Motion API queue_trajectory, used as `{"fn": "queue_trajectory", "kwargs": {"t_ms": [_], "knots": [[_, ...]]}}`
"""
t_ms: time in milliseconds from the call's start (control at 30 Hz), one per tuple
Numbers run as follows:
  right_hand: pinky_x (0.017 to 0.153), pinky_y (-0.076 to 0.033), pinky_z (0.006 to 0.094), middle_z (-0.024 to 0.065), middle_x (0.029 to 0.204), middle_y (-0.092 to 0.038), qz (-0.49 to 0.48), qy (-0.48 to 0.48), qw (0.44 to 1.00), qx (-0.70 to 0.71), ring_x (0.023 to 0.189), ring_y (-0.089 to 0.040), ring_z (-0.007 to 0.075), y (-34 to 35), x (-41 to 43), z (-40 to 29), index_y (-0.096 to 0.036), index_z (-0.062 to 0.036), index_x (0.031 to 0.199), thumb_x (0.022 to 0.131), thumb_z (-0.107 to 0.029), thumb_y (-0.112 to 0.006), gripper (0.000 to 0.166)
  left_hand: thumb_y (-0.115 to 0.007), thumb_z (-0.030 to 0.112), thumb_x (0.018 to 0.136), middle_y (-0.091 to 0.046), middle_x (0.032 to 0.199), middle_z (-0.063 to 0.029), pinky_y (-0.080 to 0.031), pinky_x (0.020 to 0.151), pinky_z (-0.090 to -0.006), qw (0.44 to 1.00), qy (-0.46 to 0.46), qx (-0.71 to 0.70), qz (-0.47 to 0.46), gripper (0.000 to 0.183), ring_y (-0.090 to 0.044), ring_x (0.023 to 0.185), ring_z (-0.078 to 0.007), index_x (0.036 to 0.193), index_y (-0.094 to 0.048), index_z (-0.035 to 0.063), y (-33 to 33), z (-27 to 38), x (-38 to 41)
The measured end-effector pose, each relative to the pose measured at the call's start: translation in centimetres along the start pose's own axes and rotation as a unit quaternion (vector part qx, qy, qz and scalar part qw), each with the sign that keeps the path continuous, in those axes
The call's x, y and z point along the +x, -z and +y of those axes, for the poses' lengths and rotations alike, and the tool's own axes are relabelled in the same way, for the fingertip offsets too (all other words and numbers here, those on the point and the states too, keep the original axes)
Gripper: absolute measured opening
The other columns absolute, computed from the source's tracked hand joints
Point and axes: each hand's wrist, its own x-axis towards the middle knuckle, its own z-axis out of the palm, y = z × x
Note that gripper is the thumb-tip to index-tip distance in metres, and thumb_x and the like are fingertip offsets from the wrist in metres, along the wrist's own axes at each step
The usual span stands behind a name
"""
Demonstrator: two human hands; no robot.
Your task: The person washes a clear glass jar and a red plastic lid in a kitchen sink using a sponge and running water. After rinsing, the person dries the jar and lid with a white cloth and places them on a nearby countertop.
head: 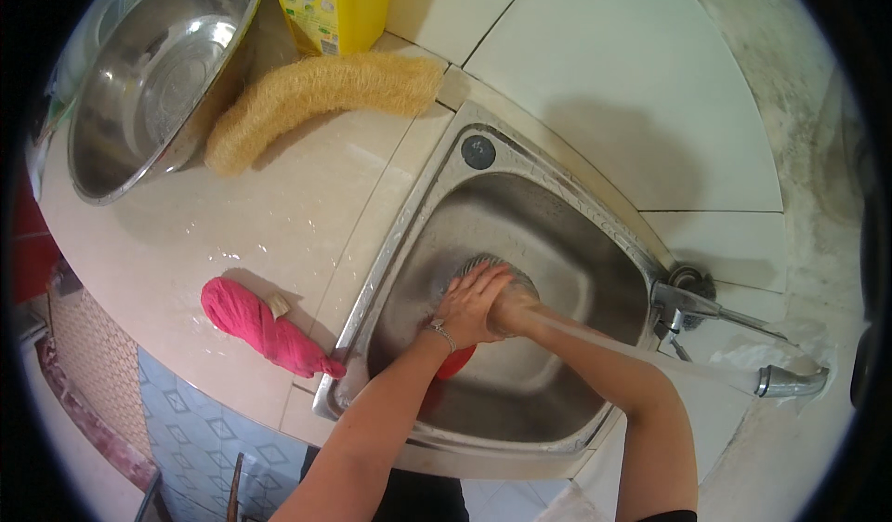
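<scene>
Both of my hands are low in the stainless steel sink [564, 292], close together under running water. My left hand [474, 306], with a silver bracelet at its wrist, lies over a ribbed, see-through vessel [519, 278] and holds it. Right beside it, my right hand [514, 307] is against the same vessel; its fingers are mostly hidden. A red round-edged piece [458, 363] shows below my left hand; whether it belongs to the vessel is unclear. Water streams from the metal faucet spout [791, 382] across my right forearm to the hands.
On the tiled counter [279, 208] lie a twisted pink cloth [261, 327] and a long loofah [320, 93]. A steel basin [167, 90] and a yellow container [348, 6] stand behind. A black round cap [479, 152] sits on the sink rim.
</scene>
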Motion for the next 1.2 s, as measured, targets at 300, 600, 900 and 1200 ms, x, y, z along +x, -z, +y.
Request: {"fn": "queue_trajectory", "kwargs": {"t_ms": [300, 600, 900, 1200], "knots": [[0.092, -0.03, 0.0294, 0.0104, 0.12, -0.041, 0.183, -0.195, 0.766, 0.585, 0.11, -0.039, 0.0223, -1.5, 1.9, -0.4, -0.036, -0.005, 0.12, 0.081, -0.023, -0.045, 0.044, -0.075, 0.026, 0.049, -0.027, 0.13, -0.0018, -0.025, 0.095, -0.0459, 0.999, 0.007, -0.023, 0.028, 0.085, -0.022, 0.122, -0.0243, 0.121, -0.032, 0.016, 0.3, 0.2, 0.0], [0.085, -0.037, 0.0273, 0.0069, 0.106, -0.048, 0.395, -0.12, 0.545, 0.73, 0.097, -0.047, 0.016, -1.2, -4.7, -6.1, -0.044, -0.0027, 0.109, 0.079, -0.008, -0.051, 0.031, -0.069, 0.027, 0.056, -0.03, 0.129, -0.0039, -0.023, 0.096, -0.0425, 0.997, 0.056, -0.048, 0.029, 0.076, -0.023, 0.122, -0.0241, 0.121, -0.031, 0.0156, 0.7, 0.0, -0.2], [0.082, -0.038, 0.0249, 0.004, 0.099, -0.05, 0.545, -0.073, 0.449, 0.704, 0.091, -0.047, 0.0112, -0.6, -2.3, -7.6, -0.046, -0.0018, 0.103, 0.081, -0.006, -0.049, 0.023, -0.061, 0.02, 0.066, -0.029, 0.13, -0.0091, -0.024, 0.096, -0.0394, 0.995, 0.053, -0.085, -0.005, 0.063, -0.026, 0.121, -0.0248, 0.122, -0.036, 0.0087, 2.1, 1.3, -0.8], [0.082, -0.034, 0.0352, 0.0092, 0.094, -0.055, 0.531, -0.125, 0.745, 0.382, 0.089, -0.051, 0.0246, -1.6, -6.0, -10.4, -0.035, -0.0048, 0.114, 0.075, -0.008, -0.055, 0.044, -0.049, 0.042, 0.08, -0.054, 0.102, -0.0157, -0.039, 0.082, -0.0349, 0.727, 0.206, -0.651, 0.08, 0.048, -0.053, 0.093, -0.0224, 0.109, -0.043, 0.0046, 4.5, 2.4, -2.3]]}}
